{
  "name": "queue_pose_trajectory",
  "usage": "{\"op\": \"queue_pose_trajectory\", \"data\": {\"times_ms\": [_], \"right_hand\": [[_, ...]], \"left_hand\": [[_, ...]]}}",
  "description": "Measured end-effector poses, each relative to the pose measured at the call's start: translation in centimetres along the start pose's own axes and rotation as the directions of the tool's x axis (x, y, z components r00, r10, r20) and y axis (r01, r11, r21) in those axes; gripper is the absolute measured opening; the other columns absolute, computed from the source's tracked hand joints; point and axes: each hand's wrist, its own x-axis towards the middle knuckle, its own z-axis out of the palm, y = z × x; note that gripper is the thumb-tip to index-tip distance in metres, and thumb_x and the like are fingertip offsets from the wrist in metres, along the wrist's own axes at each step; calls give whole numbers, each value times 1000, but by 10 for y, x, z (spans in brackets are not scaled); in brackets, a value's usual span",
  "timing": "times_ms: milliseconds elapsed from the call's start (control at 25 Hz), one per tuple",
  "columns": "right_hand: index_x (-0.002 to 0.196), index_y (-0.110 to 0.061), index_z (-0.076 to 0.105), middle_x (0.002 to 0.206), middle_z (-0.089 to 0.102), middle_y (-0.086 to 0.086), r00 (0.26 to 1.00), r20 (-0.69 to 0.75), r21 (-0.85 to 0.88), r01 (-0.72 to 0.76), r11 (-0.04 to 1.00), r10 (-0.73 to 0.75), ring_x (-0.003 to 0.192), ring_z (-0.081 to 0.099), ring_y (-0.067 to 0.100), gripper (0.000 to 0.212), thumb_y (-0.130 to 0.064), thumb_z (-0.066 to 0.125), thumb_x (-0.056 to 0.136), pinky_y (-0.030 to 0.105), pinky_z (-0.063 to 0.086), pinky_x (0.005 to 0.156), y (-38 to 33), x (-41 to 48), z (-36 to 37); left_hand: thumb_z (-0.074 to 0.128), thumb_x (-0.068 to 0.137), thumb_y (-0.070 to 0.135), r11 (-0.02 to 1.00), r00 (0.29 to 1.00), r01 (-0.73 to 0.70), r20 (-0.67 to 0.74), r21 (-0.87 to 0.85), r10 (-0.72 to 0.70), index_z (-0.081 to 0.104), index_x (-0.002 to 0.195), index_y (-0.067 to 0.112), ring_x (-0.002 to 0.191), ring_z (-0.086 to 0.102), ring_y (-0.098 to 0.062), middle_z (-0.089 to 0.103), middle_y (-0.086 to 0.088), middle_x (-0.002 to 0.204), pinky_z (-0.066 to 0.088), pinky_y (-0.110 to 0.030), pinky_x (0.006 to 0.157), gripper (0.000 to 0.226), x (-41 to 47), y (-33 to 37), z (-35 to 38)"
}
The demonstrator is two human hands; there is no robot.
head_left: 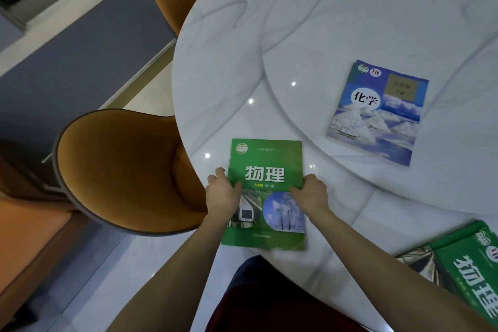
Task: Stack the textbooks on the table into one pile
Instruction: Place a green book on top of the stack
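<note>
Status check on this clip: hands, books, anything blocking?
Left hand and right hand grip the green physics book by its side edges. Blue chemistry book and second green book lie apart, unstacked. Nothing blocking.

The green softcover textbook with a train photo (265, 194) is showing "物理" in large grey characters. The blue textbook with snowy mountains (377, 113) is reading "化学". The green textbook at the lower right edge (469, 275) is also displaying "物理". Smaller print is blurring out.
</note>
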Motion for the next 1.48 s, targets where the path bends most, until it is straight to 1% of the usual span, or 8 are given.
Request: {"op": "queue_pose_trajectory", "data": {"times_ms": [160, 280, 560, 760, 960, 1120, 1320, 1480], "right_hand": [[81, 3, 58, 81, 59, 16, 995, 25, 134, -97, 986, 95, 71, 57, 26, 12, -9, 61, 81, 23, 37, 47, -2, 3, -2], [62, -7, 48, 65, 51, 6, 989, 56, 188, -143, 972, 135, 53, 47, 13, 23, -2, 61, 81, 19, 32, 35, -4, 2, -5], [92, -4, 54, 81, 56, 6, 992, 109, 407, -95, 909, 55, 75, 55, 21, 16, -19, 61, 89, 27, 42, 63, 2, -7, -10], [102, -6, 45, 96, 54, 12, 972, 236, 724, -187, 664, 16, 86, 55, 28, 22, -18, 60, 91, 40, 50, 70, -6, -16, -29], [89, -8, 52, 85, 61, 12, 999, 40, 815, -16, 580, -30, 70, 57, 20, 10, -2, 60, 89, 29, 47, 59, -13, -15, -86], [76, -18, 53, 75, 60, 1, 990, -141, 784, 127, 608, -24, 66, 56, 13, 28, 6, 63, 83, 21, 43, 58, -12, -6, -135], [95, -10, 60, 80, 62, 5, 939, -334, 728, 202, 655, 81, 68, 57, 16, 18, 0, 67, 82, 25, 48, 64, -1, 21, -191], [109, -2, 62, 96, 63, 13, 900, -404, 701, 190, 687, 164, 79, 58, 24, 27, -1, 67, 83, 34, 51, 77, 16, 52, -226]], "left_hand": [[60, 91, 27, 957, 980, 185, 115, -223, -163, 53, 119, 2, 93, 68, -31, 67, -15, 104, 58, -42, 83, 38, 7, -1, -8], [53, 95, 19, 910, 980, 184, 144, -373, -139, 57, 109, 6, 92, 68, -32, 68, -17, 104, 58, -41, 80, 20, 3, -1, -12], [42, 101, 18, 805, 992, 32, 117, -592, 46, 50, 109, 18, 90, 69, -33, 68, -17, 105, 59, -45, 77, 12, -28, 7, -36], [45, 100, 14, 719, 978, -5, 145, -695, 147, 55, 110, 11, 77, 69, -30, 68, -15, 96, 58, -37, 69, 15, -30, 40, -76], [47, 98, 10, 656, 974, 32, 171, -754, 149, 58, 98, 8, 64, 65, -28, 67, -16, 83, 55, -37, 65, 11, -8, 88, -85], [49, 98, 11, 695, 971, -5, 162, -719, 175, 59, 88, 12, 61, 63, -25, 66, -12, 77, 52, -32, 60, 14, 10, 138, -71], [48, 98, 15, 753, 946, -102, 171, -651, 276, 58, 106, 5, 81, 64, -32, 67, -16, 92, 53, -48, 82, 17, 32, 213, -39], [47, 98, 17, 790, 934, -141, 184, -597, 306, 54, 119, 4, 88, 62, -32, 66, -17, 105, 52, -42, 81, 26, 47, 270, -13]]}}
